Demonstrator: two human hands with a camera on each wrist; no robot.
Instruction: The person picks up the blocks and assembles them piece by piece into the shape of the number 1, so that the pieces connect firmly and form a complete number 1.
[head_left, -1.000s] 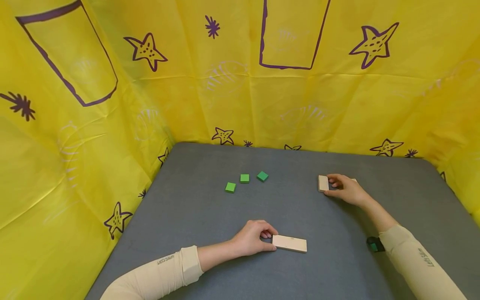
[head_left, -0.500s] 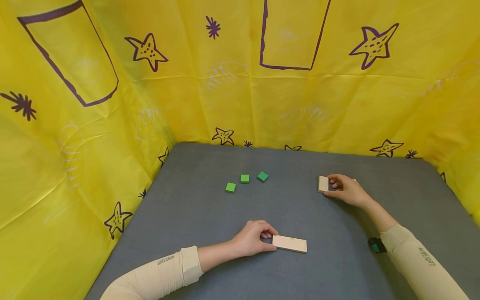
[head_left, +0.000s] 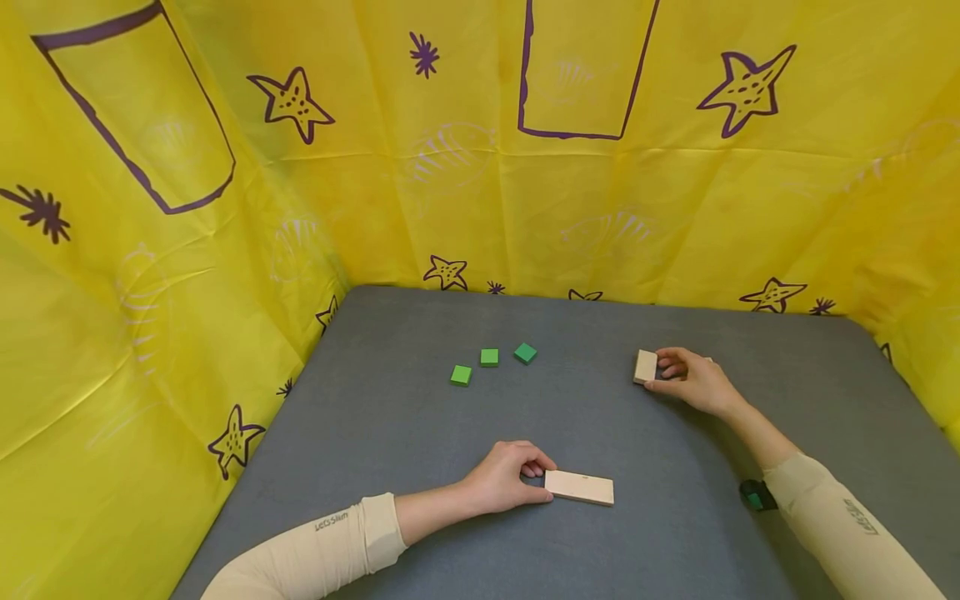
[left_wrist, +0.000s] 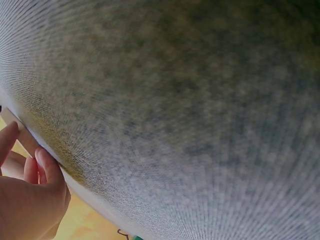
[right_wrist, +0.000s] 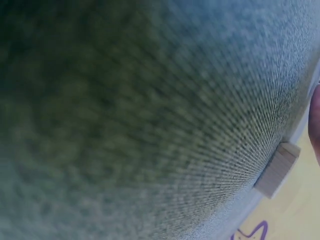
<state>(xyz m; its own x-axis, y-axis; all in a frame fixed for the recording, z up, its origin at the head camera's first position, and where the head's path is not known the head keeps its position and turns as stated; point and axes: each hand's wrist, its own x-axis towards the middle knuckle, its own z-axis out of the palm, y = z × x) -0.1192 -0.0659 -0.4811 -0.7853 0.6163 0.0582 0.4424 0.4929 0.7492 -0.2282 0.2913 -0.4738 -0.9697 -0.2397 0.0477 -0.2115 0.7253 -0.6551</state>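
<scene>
In the head view my left hand pinches the left end of a long flat wooden block lying on the grey table. The left wrist view has its thumb and fingers at the edges of that pale block. Farther back on the right, my right hand holds a smaller wooden block by its right side, thumb at the near corner. Another wooden block appears in the right wrist view, apart from the one visible finger; in the head view the right hand hides most of it.
Two light green square tiles and a darker green tile lie on the grey table, left of the right hand. Yellow cloth with sea drawings stands around the table's back and sides.
The small block by my right hand has turned slightly and shifted a little left, with the right hand shifting along. My left hand and the long block have stayed still.
</scene>
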